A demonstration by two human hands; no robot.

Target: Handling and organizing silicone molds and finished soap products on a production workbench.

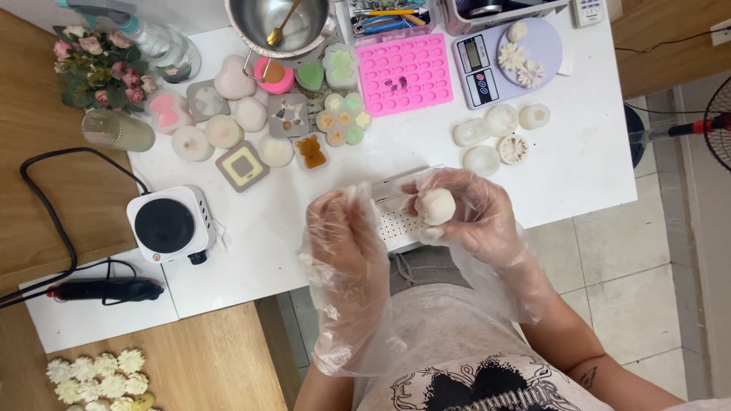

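Note:
Both my hands wear loose clear plastic gloves. My right hand point(470, 215) grips a small round white mould piece point(435, 206) between fingers and thumb, above the near edge of the white table point(579, 167). My left hand point(346, 232) hovers just to its left with the fingers bent, holding nothing I can make out. Under both hands lies a white perforated board point(396, 226) with a clear strip on it.
Several silicone moulds point(251, 125) crowd the table's middle, with a pink mould tray point(405, 72), a scale bearing white flowers point(506, 57), and round white moulds point(499, 133). A small hotplate point(167, 224) stands at left, a steel pot point(282, 27) behind, a fan point(716, 129) at right.

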